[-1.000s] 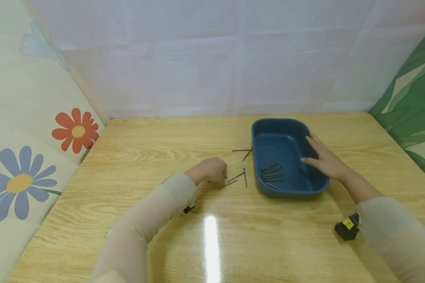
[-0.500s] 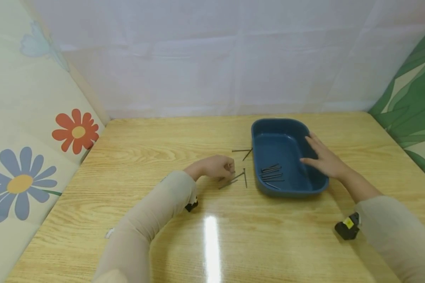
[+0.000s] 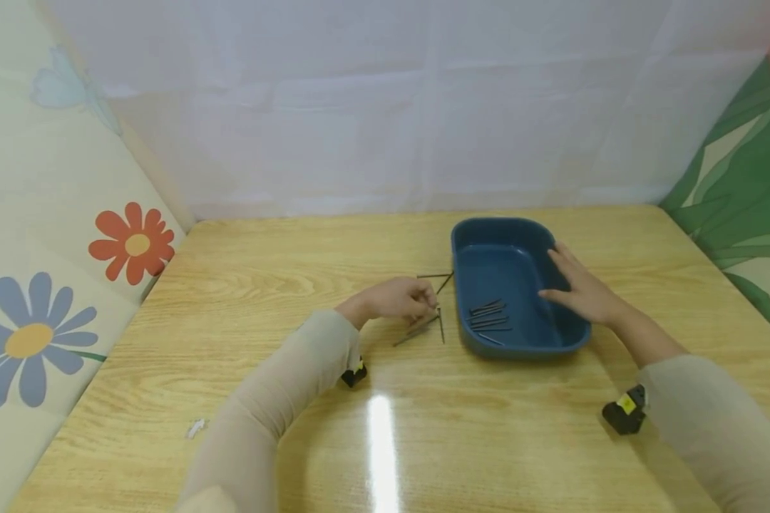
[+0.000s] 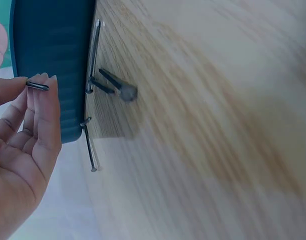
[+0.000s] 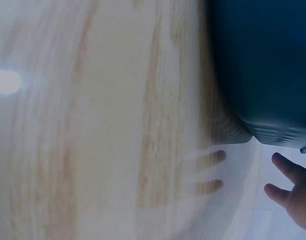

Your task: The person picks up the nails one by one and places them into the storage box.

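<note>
My left hand (image 3: 394, 298) is just left of the blue bin (image 3: 526, 351), above the table. In the left wrist view its thumb and fingers pinch a dark nail (image 4: 37, 86), seen nearly end-on. Below and beside that hand lie loose nails (image 3: 442, 329) on the wood. Two more cross near the bin's left wall, one of them a level nail (image 3: 433, 276). Inside the bin, several nails (image 3: 491, 321) lie bunched at the front left. My right hand (image 3: 584, 293) rests on the bin's right rim, fingers spread, thumb over the inside.
The wooden table (image 3: 263, 263) meets a white cloth backdrop (image 3: 334, 142) behind. Flower-patterned panels (image 3: 32, 214) stand at the sides. A small white scrap (image 3: 195, 428) lies near the left sleeve.
My left hand has moved right toward the bin and risen slightly, its fingers now pinching a nail. My right hand stays at the rim. The head view has shifted slightly.
</note>
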